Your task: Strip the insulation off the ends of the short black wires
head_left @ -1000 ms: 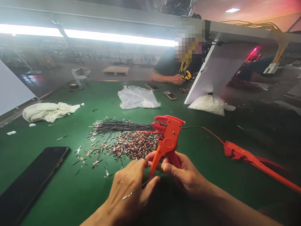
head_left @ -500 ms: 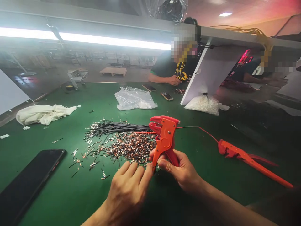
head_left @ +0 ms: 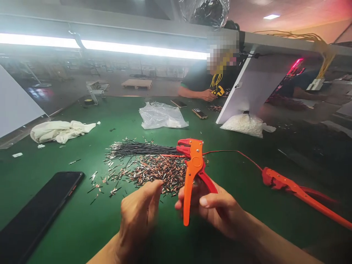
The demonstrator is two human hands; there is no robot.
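My right hand (head_left: 217,211) grips an orange wire stripper (head_left: 194,165) by one handle, jaws up, and the other handle hangs free toward my left hand. My left hand (head_left: 137,216) is just left of that handle, fingers pressed together and pointing up; what they pinch is too small to see. Behind the tool a heap of short stripped wire bits (head_left: 154,172) lies on the green table (head_left: 90,223). A bundle of long black wires (head_left: 143,148) lies beyond the heap.
A black phone (head_left: 41,209) lies front left. A second orange tool (head_left: 299,190) with a red wire (head_left: 233,152) lies at right. Farther back are a white cloth (head_left: 60,131), a plastic bag (head_left: 162,115), a bag of white parts (head_left: 244,124), a leaning white board (head_left: 253,88) and a co-worker (head_left: 209,84).
The stripper's handles have spread apart and the tool has tipped more upright. My left hand has lifted off the table, and the thin wire it held a second ago no longer shows.
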